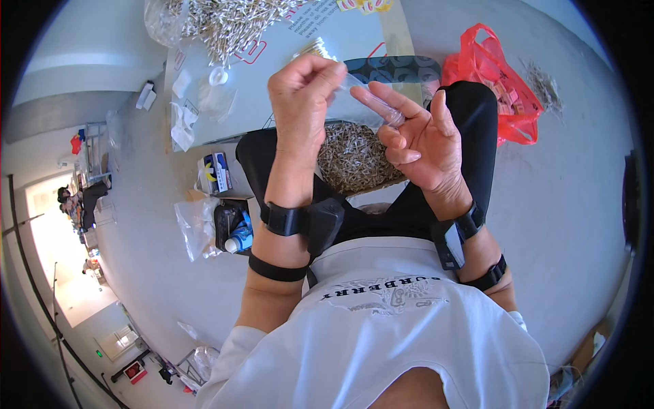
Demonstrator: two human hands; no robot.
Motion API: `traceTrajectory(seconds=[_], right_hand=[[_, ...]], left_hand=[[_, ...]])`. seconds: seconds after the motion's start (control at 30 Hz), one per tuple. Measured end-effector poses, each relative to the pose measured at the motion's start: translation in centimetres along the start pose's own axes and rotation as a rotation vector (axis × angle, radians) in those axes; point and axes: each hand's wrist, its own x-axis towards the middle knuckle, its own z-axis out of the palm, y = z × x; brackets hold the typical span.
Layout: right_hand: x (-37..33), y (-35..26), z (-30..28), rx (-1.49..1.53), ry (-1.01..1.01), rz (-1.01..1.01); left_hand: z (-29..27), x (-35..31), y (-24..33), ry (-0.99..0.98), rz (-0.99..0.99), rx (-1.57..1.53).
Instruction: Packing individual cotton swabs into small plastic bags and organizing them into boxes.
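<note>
"Clear plastic film (353,80); where exactly is it?"

"In the upper middle of the view, bridging the two hands; it runs from the left hand's fingertips across to the right hand's extended fingers, where a glossy layer of it lies; whether it is a sheet or a small bag, I cannot tell."

"How does each hand stand?"

"The left hand (302,97) is narrow, thumb and forefinger pinched together on the film; the right hand (430,148) is wide, palm up, thumb raised, two fingers stretched out and the others curled; the pinch seems to keep the film drawn out, while the flat fingers seem to give it something to lie along."

"And around them?"

"A heap of cotton swabs (351,158) sits between the dark-clad knees (475,112), right under the hands, probably for easy reach; what contains it is mostly hidden; a second pile of swabs (235,26) lies at the far left of the glass-topped table (272,82), near a white roll (218,76); a red plastic bag (475,58) of small packs stands beside the right knee, its mouth open, perhaps to keep them handy."
</note>
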Motion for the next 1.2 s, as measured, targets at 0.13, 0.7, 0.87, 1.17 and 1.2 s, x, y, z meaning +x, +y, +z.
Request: traceTrajectory(seconds=[0.13,0.7,0.87,1.17,1.2], right_hand=[[0.1,0.0,0.0,0.039,-0.021,-0.005],[-0.2,0.0,-2.3,-0.192,0.394,0.086],[0.0,0.1,-2.3,-0.205,0.367,-0.018],[0.1,0.2,-1.6,-0.355,0.423,-0.041],[0.1,0.1,-1.6,-0.355,0.427,-0.044]], left_hand=[[-1.3,0.2,-0.7,0.464,0.135,-0.491],[2.3,-4.9,-0.1,-0.125,0.032,0.231],[1.5,-5.1,-1.5,-0.086,0.119,0.357],[1.4,-4.8,-1.9,-0.129,0.160,0.341],[1.4,-4.8,-2.1,-0.119,0.190,0.355]])
